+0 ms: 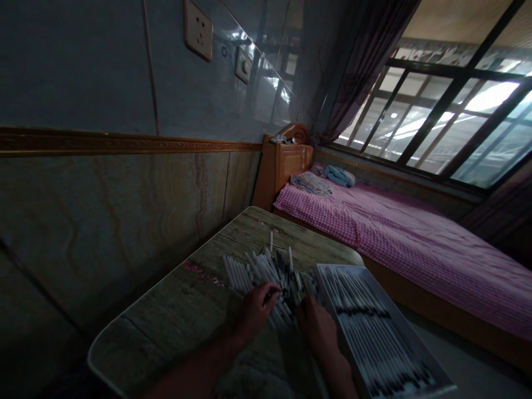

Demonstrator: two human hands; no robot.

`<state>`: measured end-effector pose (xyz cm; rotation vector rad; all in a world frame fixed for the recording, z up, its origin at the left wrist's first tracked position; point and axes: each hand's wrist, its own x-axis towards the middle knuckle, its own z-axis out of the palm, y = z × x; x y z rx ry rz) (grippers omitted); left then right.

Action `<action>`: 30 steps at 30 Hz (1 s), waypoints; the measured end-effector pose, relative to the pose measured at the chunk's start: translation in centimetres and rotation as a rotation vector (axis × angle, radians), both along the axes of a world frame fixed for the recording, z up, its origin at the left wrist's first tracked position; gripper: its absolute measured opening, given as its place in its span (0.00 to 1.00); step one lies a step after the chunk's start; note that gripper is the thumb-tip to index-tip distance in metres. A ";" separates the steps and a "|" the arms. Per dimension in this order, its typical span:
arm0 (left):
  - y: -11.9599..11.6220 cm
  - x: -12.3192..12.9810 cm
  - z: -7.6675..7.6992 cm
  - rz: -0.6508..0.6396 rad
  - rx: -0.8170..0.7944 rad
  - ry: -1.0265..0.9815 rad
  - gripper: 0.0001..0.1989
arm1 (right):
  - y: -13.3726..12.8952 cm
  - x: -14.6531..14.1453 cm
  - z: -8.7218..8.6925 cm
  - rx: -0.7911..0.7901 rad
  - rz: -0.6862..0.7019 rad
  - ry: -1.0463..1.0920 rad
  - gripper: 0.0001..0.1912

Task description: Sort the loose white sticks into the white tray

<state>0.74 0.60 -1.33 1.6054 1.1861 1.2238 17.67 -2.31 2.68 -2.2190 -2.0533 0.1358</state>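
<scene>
A loose heap of slim white pens (261,267), with dark pieces (286,269) among them, lies on the table. My left hand (256,307) is at the near side of the heap, thumb and fingers curled together in a pinch. What sits between those fingertips is too dim and small to make out. Close to the heap's right side, my right hand (318,321) has its fingers bent down and closed, its fingertips partly hidden. Beside it stands a pale shallow tray (409,327), holding rows of white pens (366,321) with dark ends.
The wood-patterned table (166,327) has rounded corners and a light rim. A tiled wall (124,194) runs along its left. Beyond the table is a bed (374,221) with a pink checked sheet and a wooden headboard (291,160), below a barred window (436,111).
</scene>
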 end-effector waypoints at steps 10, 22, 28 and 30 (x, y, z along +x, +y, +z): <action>-0.4 1.0 0.3 -0.057 -0.237 -0.168 0.14 | -1.9 -1.0 -3.6 0.370 0.146 0.664 0.11; -0.2 1.9 0.5 -0.195 0.239 0.332 0.11 | -3.8 4.7 -2.2 0.604 -0.408 0.843 0.22; 1.9 6.7 2.8 -0.424 0.471 0.770 0.13 | -5.1 5.4 -4.2 0.748 -0.362 0.698 0.20; 2.9 8.4 3.0 -0.470 0.545 0.923 0.12 | -5.0 5.5 -4.5 0.776 -0.328 0.656 0.19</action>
